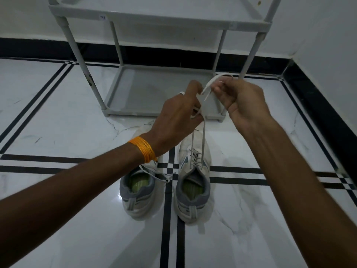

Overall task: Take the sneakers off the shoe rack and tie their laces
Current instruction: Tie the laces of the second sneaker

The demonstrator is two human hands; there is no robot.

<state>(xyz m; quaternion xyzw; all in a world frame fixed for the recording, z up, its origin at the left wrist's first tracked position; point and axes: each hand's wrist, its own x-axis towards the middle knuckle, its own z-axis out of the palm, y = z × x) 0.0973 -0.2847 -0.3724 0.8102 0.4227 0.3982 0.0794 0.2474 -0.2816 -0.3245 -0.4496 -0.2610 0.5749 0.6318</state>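
Note:
Two white and grey sneakers stand side by side on the floor, heels toward me. The right sneaker (pixel 193 182) has its white laces (pixel 202 132) pulled up taut to my hands. My left hand (pixel 179 115) pinches one lace strand and my right hand (pixel 241 99) holds the other, a loop of lace arching above its fingers. The two hands nearly touch above the sneaker's toe. The left sneaker (pixel 137 192) is partly hidden under my left wrist, its lace lying loose across the floor.
A grey shoe rack (pixel 154 22) stands against the wall just beyond the sneakers, its bottom shelf (pixel 146 88) bare. The floor is white marble with black inlay lines. A wall corner with a black skirting runs along the right.

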